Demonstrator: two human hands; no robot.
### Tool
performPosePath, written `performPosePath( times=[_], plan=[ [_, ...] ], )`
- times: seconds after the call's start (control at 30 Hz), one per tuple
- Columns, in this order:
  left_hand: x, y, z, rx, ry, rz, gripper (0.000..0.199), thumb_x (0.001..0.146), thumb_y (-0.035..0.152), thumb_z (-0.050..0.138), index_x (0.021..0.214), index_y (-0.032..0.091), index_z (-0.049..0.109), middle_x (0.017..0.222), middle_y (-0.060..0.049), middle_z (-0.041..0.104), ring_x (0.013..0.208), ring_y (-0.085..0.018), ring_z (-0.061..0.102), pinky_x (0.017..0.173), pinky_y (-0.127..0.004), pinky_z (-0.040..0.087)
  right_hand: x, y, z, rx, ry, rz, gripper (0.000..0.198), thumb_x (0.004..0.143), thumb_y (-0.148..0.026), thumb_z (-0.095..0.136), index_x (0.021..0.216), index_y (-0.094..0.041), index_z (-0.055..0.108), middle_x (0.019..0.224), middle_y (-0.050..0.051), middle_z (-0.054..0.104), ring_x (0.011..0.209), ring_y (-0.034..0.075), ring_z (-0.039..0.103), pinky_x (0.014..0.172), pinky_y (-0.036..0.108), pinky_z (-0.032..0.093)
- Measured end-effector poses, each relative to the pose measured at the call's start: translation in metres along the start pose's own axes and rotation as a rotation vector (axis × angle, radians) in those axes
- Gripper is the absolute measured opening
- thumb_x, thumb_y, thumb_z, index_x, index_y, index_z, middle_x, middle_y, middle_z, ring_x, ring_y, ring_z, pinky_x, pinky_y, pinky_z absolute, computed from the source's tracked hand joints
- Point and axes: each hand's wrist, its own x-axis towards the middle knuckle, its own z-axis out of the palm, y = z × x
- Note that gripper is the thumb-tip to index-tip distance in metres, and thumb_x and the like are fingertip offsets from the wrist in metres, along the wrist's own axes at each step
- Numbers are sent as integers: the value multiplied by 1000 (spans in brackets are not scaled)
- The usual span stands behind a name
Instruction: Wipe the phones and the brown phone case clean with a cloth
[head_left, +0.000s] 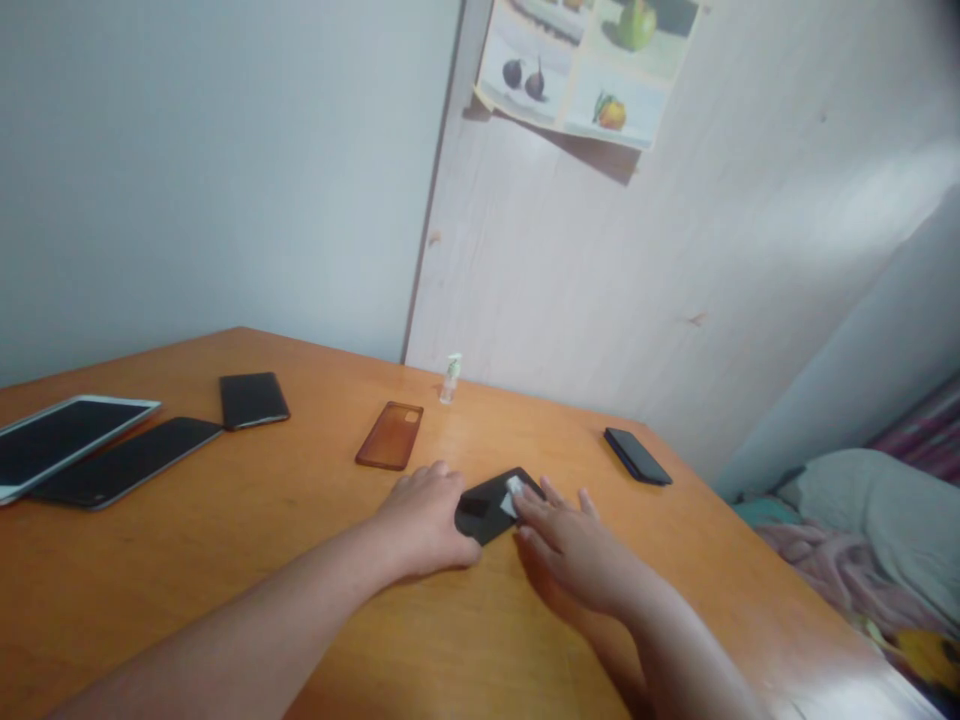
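A dark smartphone (486, 508) lies on the wooden table in front of me. My left hand (426, 520) grips its left end, thumb along the near edge and fingers over the far edge. Under the fingertips of my right hand (566, 545) is a small white wipe (513, 494), pressed onto the right part of the phone's glossy face. The other fingers of that hand are spread. Beyond the phone sit a clear brown phone case (390, 436) and a small clear spray bottle (450, 380), which stands upright.
To the left lie a white-framed tablet (71, 440), a dark tablet (135, 462) partly beneath it, and a black device (253, 400). Another dark phone (637, 457) rests near the table's right edge. Bedding (870, 520) is beyond that edge; a wall backs the table (300, 620).
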Motion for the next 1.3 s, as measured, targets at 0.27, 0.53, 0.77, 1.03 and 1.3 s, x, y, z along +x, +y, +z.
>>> performPosePath(
  times=[0.27, 0.53, 0.77, 1.03, 1.3],
  plan=[
    [0, -1, 0, 17, 0, 20, 46, 60, 54, 68, 91, 21, 63, 99, -10, 60, 95, -31, 61, 77, -38, 49, -5, -2, -5, -26, 27, 72, 48, 98, -31, 38, 145, -27, 44, 154, 7, 37, 145, 36, 22, 110, 73, 9],
    [0, 2, -3, 15, -10, 7, 43, 63, 54, 65, 90, 22, 64, 96, -9, 61, 94, -31, 62, 75, -38, 50, -13, -16, -4, 104, -109, -283, 49, 98, -31, 38, 147, -36, 40, 154, 0, 38, 146, 27, 24, 118, 57, 12],
    [0, 2, -4, 8, -15, 3, 45, 59, 53, 68, 90, 21, 63, 100, -9, 60, 95, -29, 61, 77, -37, 50, 0, 10, -4, -116, 75, 161, 45, 96, -27, 37, 138, -20, 53, 148, 12, 46, 143, 38, 27, 109, 73, 10],
    [-1, 2, -5, -2, -25, 11, 45, 62, 55, 67, 92, 21, 63, 99, -9, 60, 97, -31, 61, 79, -38, 49, -6, -6, -4, 44, -52, -125, 46, 99, -35, 36, 144, -33, 45, 153, 2, 39, 146, 29, 23, 115, 62, 10],
    [-1, 2, -7, 8, -43, 31, 44, 62, 54, 67, 91, 21, 63, 99, -10, 59, 97, -31, 60, 78, -37, 50, -3, -18, -4, 110, -98, -225, 47, 100, -38, 34, 147, -33, 40, 154, 2, 38, 147, 29, 20, 116, 62, 10]
  ],
)
